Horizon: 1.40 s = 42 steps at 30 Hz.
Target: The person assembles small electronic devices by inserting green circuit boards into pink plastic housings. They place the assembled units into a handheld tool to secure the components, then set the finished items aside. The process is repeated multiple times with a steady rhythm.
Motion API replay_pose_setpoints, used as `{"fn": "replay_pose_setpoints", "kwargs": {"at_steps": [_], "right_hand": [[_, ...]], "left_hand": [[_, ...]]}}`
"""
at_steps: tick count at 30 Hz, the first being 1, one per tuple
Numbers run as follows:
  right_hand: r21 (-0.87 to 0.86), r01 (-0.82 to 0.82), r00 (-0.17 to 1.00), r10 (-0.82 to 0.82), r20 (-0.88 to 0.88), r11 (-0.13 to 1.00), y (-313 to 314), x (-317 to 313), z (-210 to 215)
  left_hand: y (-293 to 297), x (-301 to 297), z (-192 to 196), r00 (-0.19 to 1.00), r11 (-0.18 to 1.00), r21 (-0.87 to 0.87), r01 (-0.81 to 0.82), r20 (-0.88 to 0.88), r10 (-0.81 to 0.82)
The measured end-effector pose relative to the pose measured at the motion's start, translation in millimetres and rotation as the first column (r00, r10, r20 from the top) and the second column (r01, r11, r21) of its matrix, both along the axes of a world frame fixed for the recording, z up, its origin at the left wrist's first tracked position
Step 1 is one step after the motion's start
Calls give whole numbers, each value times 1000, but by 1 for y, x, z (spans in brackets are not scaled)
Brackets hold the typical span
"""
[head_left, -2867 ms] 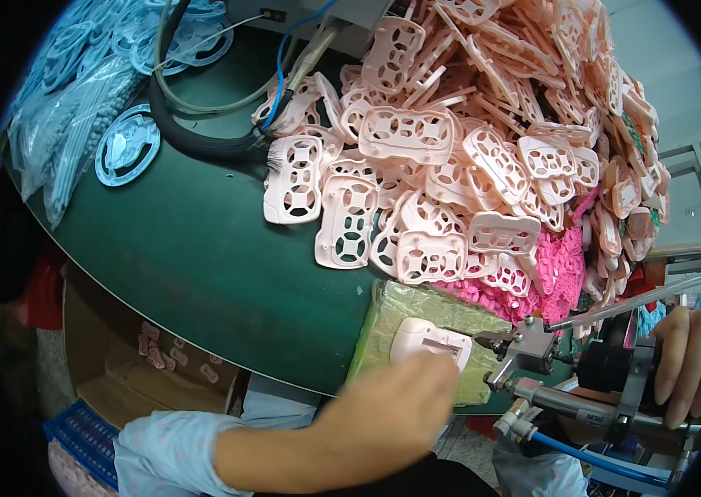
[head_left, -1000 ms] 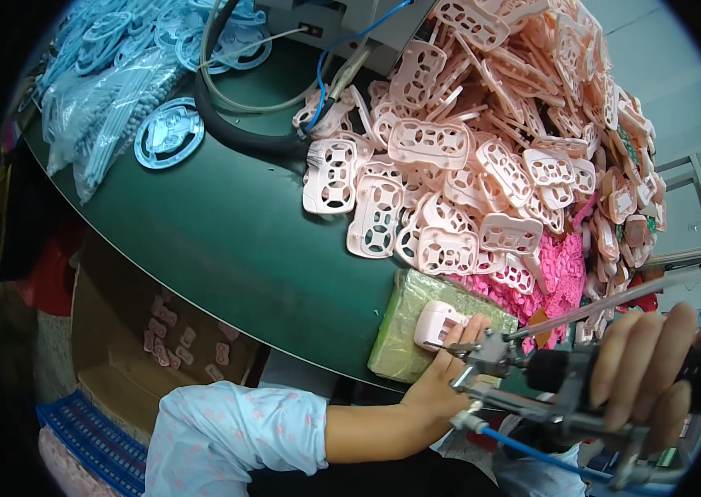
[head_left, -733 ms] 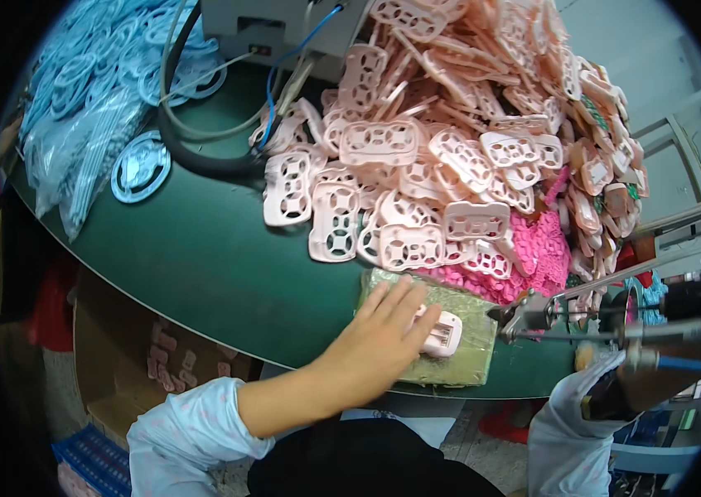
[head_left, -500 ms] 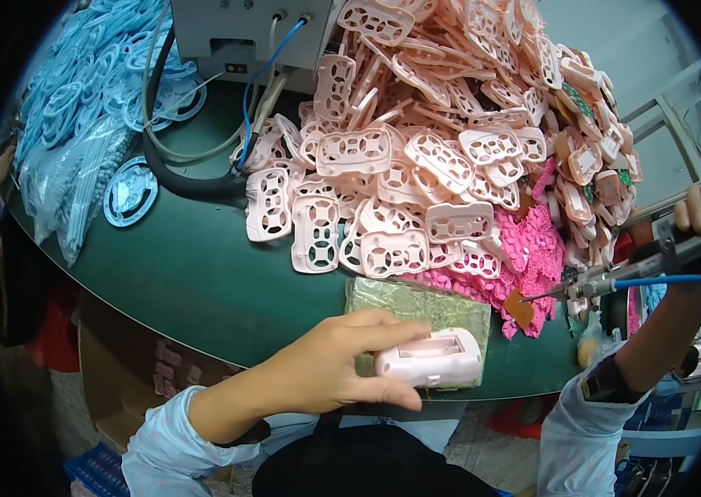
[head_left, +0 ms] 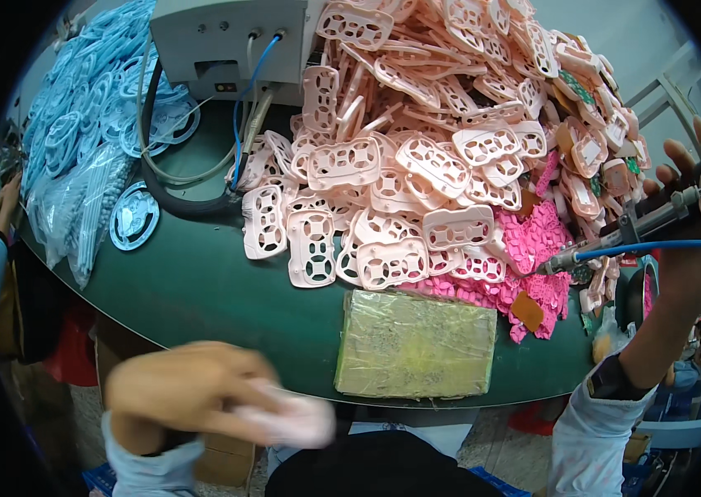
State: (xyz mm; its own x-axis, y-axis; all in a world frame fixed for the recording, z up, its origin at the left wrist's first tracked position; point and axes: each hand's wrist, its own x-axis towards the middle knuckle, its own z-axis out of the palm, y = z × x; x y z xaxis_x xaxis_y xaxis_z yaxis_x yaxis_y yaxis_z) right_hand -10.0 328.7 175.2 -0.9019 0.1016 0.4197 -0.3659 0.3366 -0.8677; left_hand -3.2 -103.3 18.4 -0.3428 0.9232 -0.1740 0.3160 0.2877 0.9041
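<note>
My left hand (head_left: 189,393) is low at the front edge of the green table (head_left: 201,290), blurred by motion, gripping a pale pink plastic casing (head_left: 288,421). My right hand (head_left: 694,224) is raised at the right, closed around a hanging power screwdriver (head_left: 632,228) with a blue hose; its tip points left over the bright pink parts (head_left: 533,248). A yellow-green wrapped block (head_left: 415,346) lies on the table edge between my hands, with nothing on it.
A big heap of pale pink perforated shells (head_left: 417,157) fills the table's middle and right. Blue ring parts in bags (head_left: 85,157) lie at left. A grey control box (head_left: 230,41) with cables stands at the back. A cardboard box (head_left: 118,364) sits below.
My left hand lifted the pink casing off the wrapped block and swung it down and left. My right hand raised the screwdriver up to the right.
</note>
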Motion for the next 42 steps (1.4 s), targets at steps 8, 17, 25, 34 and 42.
{"fn": "replay_pose_setpoints", "kwargs": {"at_steps": [8,17,25,34,42], "right_hand": [[104,-5,1000,6,-8,995,9,-1,-8],[154,93,983,-66,-173,984,13,-7,-18],[64,230,935,-202,-290,971,32,22,-30],[621,180,981,-185,-58,763,32,54,-171],[688,557,824,-208,-526,465,62,4,-157]], "left_hand": [[-6,0,14,557,615,-76,-785,-523,645],[68,-35,-57,299,421,45,-906,-635,712],[55,-30,-66,293,413,204,-888,-440,849],[65,-7,-58,315,411,198,-890,-383,868],[98,26,-42,362,447,262,-855,-316,877]]}}
